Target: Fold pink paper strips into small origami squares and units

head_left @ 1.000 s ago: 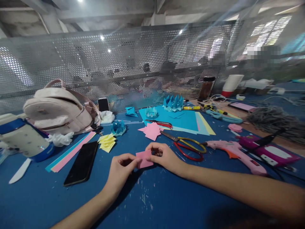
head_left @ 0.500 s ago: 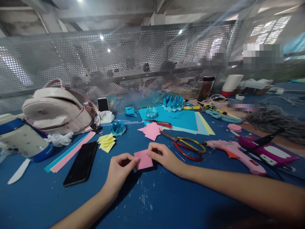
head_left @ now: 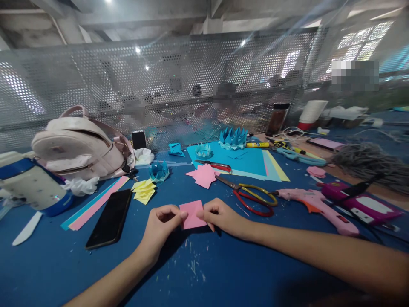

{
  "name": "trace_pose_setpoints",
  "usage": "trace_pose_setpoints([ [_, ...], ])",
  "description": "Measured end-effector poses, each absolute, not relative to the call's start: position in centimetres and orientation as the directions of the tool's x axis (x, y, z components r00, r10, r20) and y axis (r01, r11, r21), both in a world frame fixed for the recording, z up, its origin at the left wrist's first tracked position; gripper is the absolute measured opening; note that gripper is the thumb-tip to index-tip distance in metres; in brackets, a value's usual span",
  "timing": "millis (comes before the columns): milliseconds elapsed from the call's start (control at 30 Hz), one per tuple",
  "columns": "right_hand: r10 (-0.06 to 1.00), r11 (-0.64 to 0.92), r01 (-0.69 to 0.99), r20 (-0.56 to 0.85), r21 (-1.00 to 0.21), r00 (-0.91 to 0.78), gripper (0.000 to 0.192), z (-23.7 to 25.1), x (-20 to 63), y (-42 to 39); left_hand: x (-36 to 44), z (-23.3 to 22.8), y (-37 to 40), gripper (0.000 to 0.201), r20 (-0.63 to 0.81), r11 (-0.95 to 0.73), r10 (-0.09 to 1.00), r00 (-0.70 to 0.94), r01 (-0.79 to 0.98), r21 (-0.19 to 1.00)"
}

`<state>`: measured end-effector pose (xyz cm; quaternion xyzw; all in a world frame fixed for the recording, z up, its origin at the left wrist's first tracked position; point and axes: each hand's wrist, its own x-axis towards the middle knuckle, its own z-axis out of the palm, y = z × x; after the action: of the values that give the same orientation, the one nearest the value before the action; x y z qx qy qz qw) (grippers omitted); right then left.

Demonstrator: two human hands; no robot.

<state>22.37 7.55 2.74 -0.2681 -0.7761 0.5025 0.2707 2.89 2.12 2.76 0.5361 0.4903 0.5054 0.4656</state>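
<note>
A small pink paper square (head_left: 191,214) lies flat on the blue table (head_left: 204,273) in front of me. My left hand (head_left: 161,228) pinches its left edge between thumb and fingers. My right hand (head_left: 223,217) pinches its right edge, knuckles resting on the table. Just beyond lie a stack of pink paper squares (head_left: 203,175) and a pile of yellow squares (head_left: 143,190). Scissors (head_left: 252,196) with red and yellow handles lie right of my right hand.
A black phone (head_left: 110,218) lies to the left, beside pink and blue paper strips (head_left: 96,201). A pink backpack (head_left: 79,147) and a bottle (head_left: 35,185) stand far left. A pink glue gun (head_left: 316,204), blue paper sheets (head_left: 239,160), folded blue paper crowns (head_left: 232,137) and a perforated metal screen (head_left: 159,85) stand behind.
The pink square was folded or lifted a second ago; it now lies open and flat. Both hands have shifted slightly nearer, keeping hold of its edges.
</note>
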Motion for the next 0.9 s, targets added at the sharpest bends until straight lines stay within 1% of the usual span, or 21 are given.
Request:
trace_pose_setpoints([
  [100, 0.658, 0.343, 0.171, 0.106, -0.924, -0.745, 0.067, 2.63, 22.5, 7.46, 2.85, 2.71, 2.13, 0.035, 0.092, -0.093, 0.995, 0.04, 0.043, 0.995],
  [267, 0.668, 0.355, 0.18, 0.115, -0.917, -0.735, 0.067, 2.77, 22.56, 7.38, 2.74, 2.51, 2.11, 0.035, 0.097, -0.099, 0.994, 0.054, 0.046, 0.994],
  [467, 0.638, 0.355, 0.19, 0.089, -0.915, -0.765, 0.065, 2.85, 22.36, 7.33, 2.66, 2.4, 2.14, 0.034, 0.107, -0.109, 0.993, 0.045, 0.043, 0.993],
  [600, 0.65, 0.391, 0.192, 0.123, -0.9, -0.75, 0.067, 2.87, 22.25, 7.16, 2.96, 2.42, 2.13, 0.033, 0.108, -0.11, 0.994, 0.029, 0.047, 0.993],
  [733, 0.679, 0.352, 0.193, 0.108, -0.916, -0.726, 0.07, 3.05, 22.27, 7.07, 3.16, 2.37, 2.17, 0.035, 0.103, -0.1, 0.993, -0.054, 0.055, 0.994],
  [900, 0.67, 0.405, 0.163, 0.171, -0.9, -0.722, 0.07, 3.19, 22.46, 7.13, 3.05, 2.27, 2.19, 0.036, 0.098, -0.094, 0.993, -0.062, 0.065, 0.993],
])
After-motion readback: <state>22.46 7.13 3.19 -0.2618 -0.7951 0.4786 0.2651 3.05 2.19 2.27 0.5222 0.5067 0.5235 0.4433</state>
